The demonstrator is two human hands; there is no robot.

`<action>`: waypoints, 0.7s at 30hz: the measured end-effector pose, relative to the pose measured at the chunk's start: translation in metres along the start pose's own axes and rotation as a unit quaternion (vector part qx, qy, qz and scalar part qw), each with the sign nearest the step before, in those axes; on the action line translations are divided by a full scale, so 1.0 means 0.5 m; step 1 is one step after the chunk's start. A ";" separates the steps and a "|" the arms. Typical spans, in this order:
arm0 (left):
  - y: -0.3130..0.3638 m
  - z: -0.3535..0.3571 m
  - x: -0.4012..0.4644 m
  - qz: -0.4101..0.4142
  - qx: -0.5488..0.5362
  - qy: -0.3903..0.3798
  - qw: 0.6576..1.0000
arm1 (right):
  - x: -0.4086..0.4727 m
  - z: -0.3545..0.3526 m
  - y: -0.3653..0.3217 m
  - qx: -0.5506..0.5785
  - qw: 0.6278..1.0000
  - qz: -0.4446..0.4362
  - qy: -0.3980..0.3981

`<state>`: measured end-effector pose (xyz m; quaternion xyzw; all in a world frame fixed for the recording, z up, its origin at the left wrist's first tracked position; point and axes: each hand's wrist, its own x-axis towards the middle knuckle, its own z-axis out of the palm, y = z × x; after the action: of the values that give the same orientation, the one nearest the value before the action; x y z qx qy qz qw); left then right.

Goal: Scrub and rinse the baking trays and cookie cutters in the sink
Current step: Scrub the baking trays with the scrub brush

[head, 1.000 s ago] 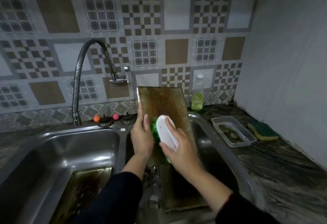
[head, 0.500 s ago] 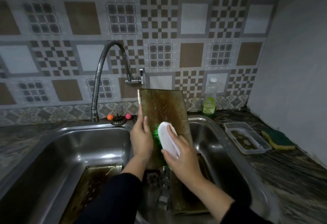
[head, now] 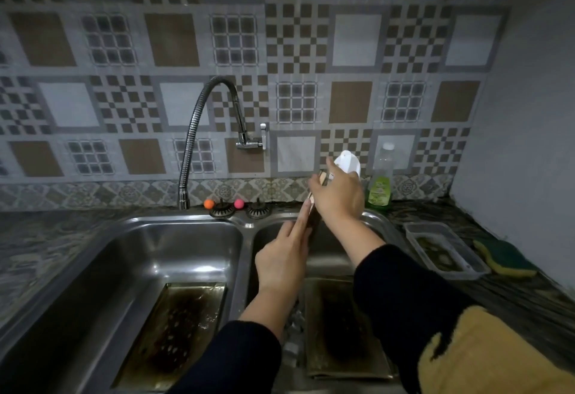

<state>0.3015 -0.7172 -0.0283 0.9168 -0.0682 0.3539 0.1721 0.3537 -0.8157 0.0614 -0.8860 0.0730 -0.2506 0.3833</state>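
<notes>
Patterned tile wall (head: 298,51), steel double sink (head: 245,232) (greasy trays (head: 174,331) inside).

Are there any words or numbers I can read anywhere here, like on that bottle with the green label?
Clear plastic bottle with the green label: there is printing on the label, but it is too small and blurred to read.
White-backed scrubbing brush in the right hand: no writing shows.
Patterned wall tiles: only squares and checks, no words.
Nothing else here carries readable text.

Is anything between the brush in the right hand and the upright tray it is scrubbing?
Nothing visible. The right hand holds the white brush at the upright tray, seen edge-on; the left hand steadies its near side.
</notes>
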 end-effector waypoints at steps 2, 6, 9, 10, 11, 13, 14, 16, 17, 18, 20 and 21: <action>0.008 -0.011 -0.006 -0.004 -0.013 -0.028 1.000 | 0.001 -0.007 0.016 0.012 1.000 0.003 -0.003; -0.005 -0.012 0.003 -0.132 -0.207 -0.089 0.965 | 0.023 -0.032 0.030 0.052 0.998 -0.027 -0.003; -0.060 -0.011 0.015 -0.233 -0.200 -0.127 0.943 | 0.035 -0.030 0.020 0.122 0.990 -0.057 -0.034; -0.080 -0.013 0.012 -0.259 -0.183 -0.153 0.936 | 0.033 -0.025 0.015 0.149 0.986 -0.062 -0.047; -0.099 -0.019 0.007 -0.280 -0.169 -0.175 0.929 | 0.029 -0.020 0.009 0.170 0.982 -0.064 -0.059; -0.139 -0.034 -0.005 -0.312 -0.167 -0.194 0.915 | 0.015 -0.004 -0.007 0.198 0.975 -0.063 -0.076; -0.158 -0.042 -0.012 -0.322 -0.169 -0.197 0.910 | 0.007 0.007 -0.014 0.207 0.973 -0.062 -0.080; -0.194 -0.055 -0.025 -0.335 -0.166 -0.198 0.906 | -0.010 0.031 -0.029 0.222 0.970 -0.056 -0.087; -0.209 -0.062 -0.031 -0.336 -0.165 -0.195 0.907 | -0.020 0.045 -0.037 0.224 0.969 -0.056 -0.091; -0.223 -0.069 -0.037 -0.336 -0.167 -0.190 0.907 | -0.029 0.062 -0.045 0.224 0.968 -0.058 -0.097; -0.252 -0.079 -0.047 -0.345 -0.183 -0.189 0.901 | -0.048 0.096 -0.063 0.221 0.966 -0.065 -0.114; -0.269 -0.084 -0.053 -0.356 -0.191 -0.195 0.894 | -0.057 0.112 -0.073 0.219 0.966 -0.065 -0.123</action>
<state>0.2889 -0.5766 -0.0529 0.8798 0.1647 0.0637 0.4413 0.3550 -0.7452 0.0439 -0.8071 -0.0892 -0.1738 0.5571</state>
